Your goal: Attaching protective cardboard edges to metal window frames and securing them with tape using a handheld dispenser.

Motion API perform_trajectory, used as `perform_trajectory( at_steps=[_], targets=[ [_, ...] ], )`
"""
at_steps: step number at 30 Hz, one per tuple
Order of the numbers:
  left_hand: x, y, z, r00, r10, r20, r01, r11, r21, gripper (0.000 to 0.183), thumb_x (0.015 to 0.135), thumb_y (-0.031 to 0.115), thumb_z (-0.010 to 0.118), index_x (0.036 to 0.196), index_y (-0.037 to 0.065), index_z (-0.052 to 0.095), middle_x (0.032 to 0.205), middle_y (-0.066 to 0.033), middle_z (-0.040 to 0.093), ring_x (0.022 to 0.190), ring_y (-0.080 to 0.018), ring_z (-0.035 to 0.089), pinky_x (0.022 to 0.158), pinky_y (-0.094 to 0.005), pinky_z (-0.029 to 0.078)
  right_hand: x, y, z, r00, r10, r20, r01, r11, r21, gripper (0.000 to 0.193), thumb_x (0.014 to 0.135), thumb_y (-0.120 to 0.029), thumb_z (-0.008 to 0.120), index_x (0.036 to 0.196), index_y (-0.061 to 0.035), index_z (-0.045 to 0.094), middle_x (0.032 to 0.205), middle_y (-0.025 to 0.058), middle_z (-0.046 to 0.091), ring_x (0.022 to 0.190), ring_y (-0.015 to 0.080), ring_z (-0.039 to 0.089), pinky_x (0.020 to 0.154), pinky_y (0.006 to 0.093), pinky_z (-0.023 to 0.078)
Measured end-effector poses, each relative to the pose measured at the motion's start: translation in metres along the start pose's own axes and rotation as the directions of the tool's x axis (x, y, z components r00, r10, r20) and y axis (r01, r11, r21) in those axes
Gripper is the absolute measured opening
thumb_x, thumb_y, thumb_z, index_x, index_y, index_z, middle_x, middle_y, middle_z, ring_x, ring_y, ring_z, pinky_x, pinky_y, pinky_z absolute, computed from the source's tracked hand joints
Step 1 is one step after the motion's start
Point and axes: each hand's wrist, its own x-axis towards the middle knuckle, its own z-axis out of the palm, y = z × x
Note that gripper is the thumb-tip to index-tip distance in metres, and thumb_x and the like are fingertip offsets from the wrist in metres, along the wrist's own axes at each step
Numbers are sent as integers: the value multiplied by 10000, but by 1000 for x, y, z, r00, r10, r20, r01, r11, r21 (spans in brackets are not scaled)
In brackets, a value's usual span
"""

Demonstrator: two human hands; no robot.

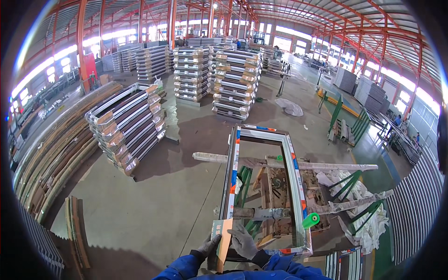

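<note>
A folded cardboard piece [225, 240] stands at the near left corner of a rectangular window or door frame [234, 177]. My left hand [208, 246], in a grey glove, is closed on the cardboard's left edge. From the other side my right hand [244, 241], gloved too, presses its fingers against the cardboard's right edge. The frame has dark and silver profiles with strips of white, blue and orange film. It lies across two wrapped bars [347, 166] on green trestles [347, 184]. The near left corner is hidden behind the cardboard and my hands.
A green roll [311, 220] sits by the frame's right side. Wrapped frames are stacked at the left [128, 126] and ahead [237, 84]. Long profiles [60, 140] lie along the far left. White sheeting [368, 224] and ribbed panels [415, 205] are on the right.
</note>
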Motion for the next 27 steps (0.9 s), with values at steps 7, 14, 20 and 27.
perform_trajectory(
  at_steps=[7, 14, 20, 27],
  targets=[
    [-8, 10, 4, 999, 54, 3, -53, 998, -19, 849, 951, 562, 694, 1531, 5, 420, 1416, -116, 582, 1293, -200, 551, 1093, -338, 438, 4, -27, 9, 981, 182, -62, -173, 977, 124, 526, 934, -229, 674, 1426, -78, 563, 1252, 255, 658, 949, 369, 723, 866, 445, 568],
    [-3, -11, -2, 997, 32, 74, -30, 999, -23, 797, 1004, 553, 609, 1548, 10, 398, 1459, -124, 554, 1330, -215, 526, 1119, -356, 423, -13, -15, 15, 964, 257, 65, -257, 966, -11, 547, 897, -244, 667, 1415, -98, 568, 1141, 257, 694, 951, 425, 702, 801, 486, 574],
    [53, -98, -48, 943, 295, 156, -309, 948, 80, 528, 1117, 426, 424, 1432, 17, 531, 1249, -118, 649, 1038, -202, 630, 997, -371, 507, -4, -13, 33, 992, 107, 71, -111, 992, 57, 491, 885, -152, 642, 1363, -57, 582, 1223, 264, 652, 1047, 448, 660, 872, 482, 554],
    [30, -9, -17, 981, -48, 186, 141, 838, -527, 741, 1045, 670, 375, 1509, 99, 471, 1350, -114, 636, 1159, -264, 656, 1026, -408, 534, 29, -38, 45, 978, 31, 208, -58, 991, 123, 531, 866, -62, 620, 1384, 4, 526, 1143, 247, 630, 995, 431, 650, 850, 504, 544]
  ],
)
